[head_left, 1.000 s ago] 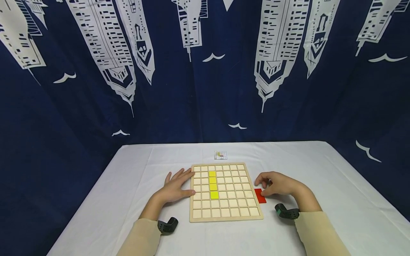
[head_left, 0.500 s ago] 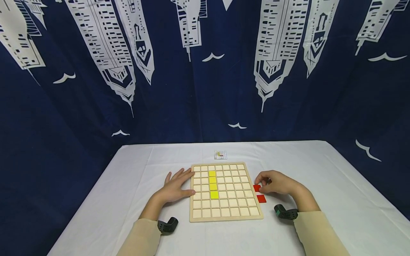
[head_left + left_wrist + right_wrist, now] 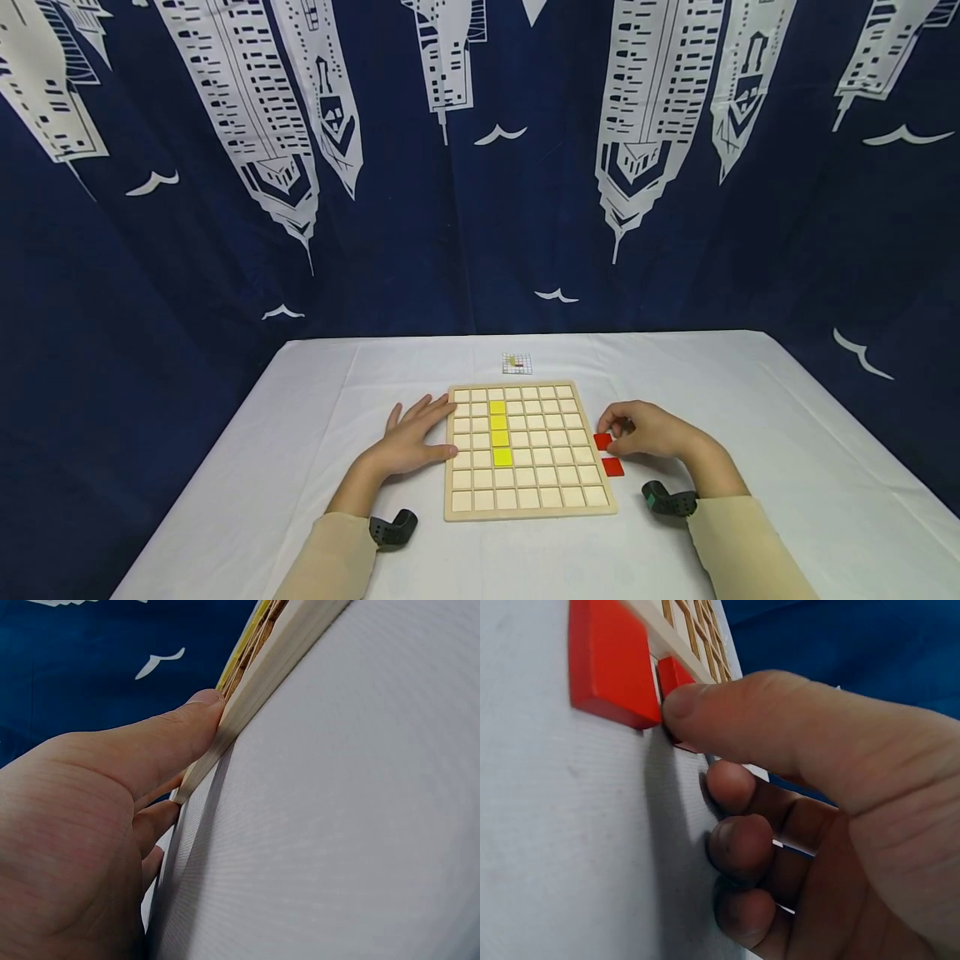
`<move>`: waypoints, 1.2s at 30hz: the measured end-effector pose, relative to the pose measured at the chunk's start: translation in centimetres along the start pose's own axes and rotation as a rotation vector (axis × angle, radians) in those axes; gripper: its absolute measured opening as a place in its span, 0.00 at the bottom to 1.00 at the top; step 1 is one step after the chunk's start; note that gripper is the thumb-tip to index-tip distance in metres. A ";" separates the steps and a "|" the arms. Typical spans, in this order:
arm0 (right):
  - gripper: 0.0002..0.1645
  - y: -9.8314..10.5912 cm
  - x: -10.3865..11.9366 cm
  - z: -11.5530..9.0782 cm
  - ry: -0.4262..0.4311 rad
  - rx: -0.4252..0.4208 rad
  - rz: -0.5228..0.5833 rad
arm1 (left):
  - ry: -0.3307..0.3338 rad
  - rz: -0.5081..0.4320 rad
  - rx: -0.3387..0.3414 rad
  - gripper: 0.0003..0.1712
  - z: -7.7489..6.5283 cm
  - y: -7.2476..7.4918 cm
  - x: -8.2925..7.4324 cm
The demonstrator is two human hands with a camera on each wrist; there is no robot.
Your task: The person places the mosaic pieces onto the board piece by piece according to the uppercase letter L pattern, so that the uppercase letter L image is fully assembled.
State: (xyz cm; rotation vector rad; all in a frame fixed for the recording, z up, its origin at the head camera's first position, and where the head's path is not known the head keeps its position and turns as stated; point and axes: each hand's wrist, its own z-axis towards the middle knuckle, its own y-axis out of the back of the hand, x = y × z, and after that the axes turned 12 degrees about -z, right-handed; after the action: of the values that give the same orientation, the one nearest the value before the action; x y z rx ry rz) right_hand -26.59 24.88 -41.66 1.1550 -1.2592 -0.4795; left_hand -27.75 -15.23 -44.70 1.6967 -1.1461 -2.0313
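Note:
A wooden grid board point(image 3: 528, 512) lies on the table, with a short column of yellow square tiles point(image 3: 499, 437) in its cells. Fingers spread, my left hand point(image 3: 408, 442) touches the board's left edge; the left wrist view has its thumb point(image 3: 187, 724) against the wooden rim. Beside the right edge, my right hand point(image 3: 645, 429) pinches the farther red square tile point(image 3: 602, 441) between thumb and forefinger. In the right wrist view the thumb point(image 3: 727, 712) covers part of that tile. A second red tile point(image 3: 612, 467) lies just nearer, slightly apart from it.
Behind the board lies a small card point(image 3: 517, 363) printed with a coloured grid. White cloth point(image 3: 360, 367) covers the table, and a dark blue curtain point(image 3: 465, 275) hangs at the back. Each wrist wears a black camera band point(image 3: 667, 498).
The two red tiles, together a second ago, now lie apart, the farther one shifted away with my right hand. Little differs over the last half second. My left hand stays put.

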 end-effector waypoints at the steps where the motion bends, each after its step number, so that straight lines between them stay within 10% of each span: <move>1: 0.15 0.0 0.0 0.0 -0.007 -0.003 -0.001 | 0.001 0.000 0.000 0.44 0.0 0.0 0.0; 16: 0.12 0.1 0.6 0.3 -0.036 -0.078 -0.009 | -0.002 0.001 -0.002 0.44 0.1 -0.1 0.1; 36: 0.12 -1.6 3.8 1.6 0.140 -0.104 -0.018 | 0.002 0.000 -0.004 0.44 0.1 0.0 0.3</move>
State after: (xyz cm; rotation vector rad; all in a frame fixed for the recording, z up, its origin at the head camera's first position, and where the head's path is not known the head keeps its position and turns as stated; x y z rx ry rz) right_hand -26.37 20.43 -41.42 1.0938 -1.0921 -0.4640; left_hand -27.93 -15.38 -44.87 1.6970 -1.1410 -2.0306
